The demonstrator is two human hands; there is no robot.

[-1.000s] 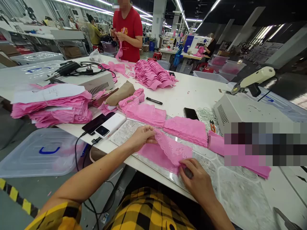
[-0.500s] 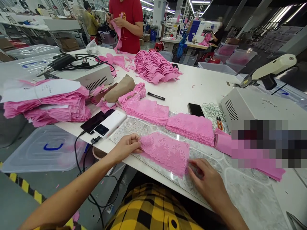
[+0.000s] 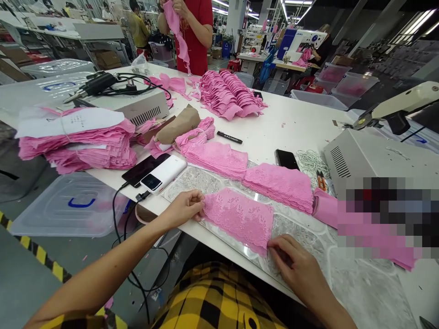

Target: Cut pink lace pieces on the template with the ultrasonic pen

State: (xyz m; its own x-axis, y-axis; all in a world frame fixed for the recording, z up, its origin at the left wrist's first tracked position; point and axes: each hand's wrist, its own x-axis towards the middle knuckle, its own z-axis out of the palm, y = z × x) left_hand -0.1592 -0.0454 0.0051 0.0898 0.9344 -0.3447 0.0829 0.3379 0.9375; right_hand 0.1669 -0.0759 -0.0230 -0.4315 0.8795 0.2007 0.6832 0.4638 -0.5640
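A piece of pink lace (image 3: 240, 218) lies flat on a clear plastic sheet (image 3: 302, 233) at the near edge of the white table (image 3: 274, 130). My left hand (image 3: 187, 206) pinches the lace's left end, fingers closed on it. My right hand (image 3: 291, 262) presses its fingertips on the lace's lower right corner. Just beyond lie two neat stacks of pink lace pieces (image 3: 219, 160), (image 3: 279, 183).
A power bank (image 3: 161, 175) and a phone (image 3: 144, 169) lie left of my hands, with a cable hanging off the edge. Another phone (image 3: 286, 159), a marker (image 3: 229, 137), pink fabric piles (image 3: 78, 146) and white machine boxes (image 3: 377, 160) crowd the table. A person in red (image 3: 195, 32) stands across.
The lace was folded and lifted between my hands; now it lies spread flat. My left hand moved left to its end, my right to its lower right corner.
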